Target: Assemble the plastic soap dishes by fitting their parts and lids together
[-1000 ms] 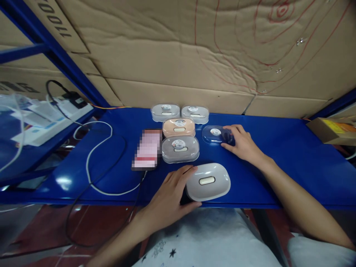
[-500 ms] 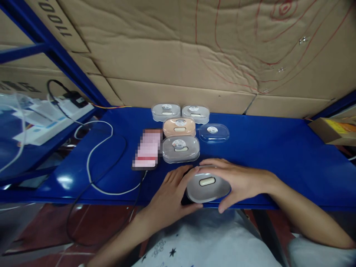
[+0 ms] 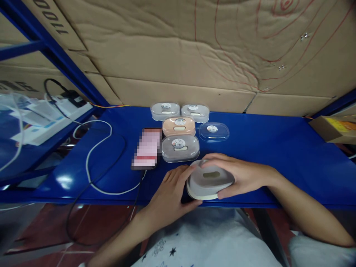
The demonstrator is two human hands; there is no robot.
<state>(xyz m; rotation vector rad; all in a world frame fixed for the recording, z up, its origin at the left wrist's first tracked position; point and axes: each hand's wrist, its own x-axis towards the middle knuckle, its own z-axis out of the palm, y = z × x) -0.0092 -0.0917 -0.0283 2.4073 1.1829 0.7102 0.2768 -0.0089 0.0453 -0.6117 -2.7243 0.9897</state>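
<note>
1. Apparently steadied by the left hand (image 3: 174, 189), whose fingers and thumb curve round its near left side, the gray dish (image 3: 196, 185) sits at the table's (image 3: 264, 144) front edge.
2. Right hand (image 3: 244, 172) grasps the slotted tray (image 3: 198, 172) across its far and near rims, likely for an even grip; pale base (image 3: 207, 197) beneath.
3. Clear lid (image 3: 219, 136) lies apart, perhaps leaving both hands room.
4. Palms hide the dish's ends; left fingertip contact is hard to judge. Phone (image 3: 147, 148) screen pixelated.
</note>
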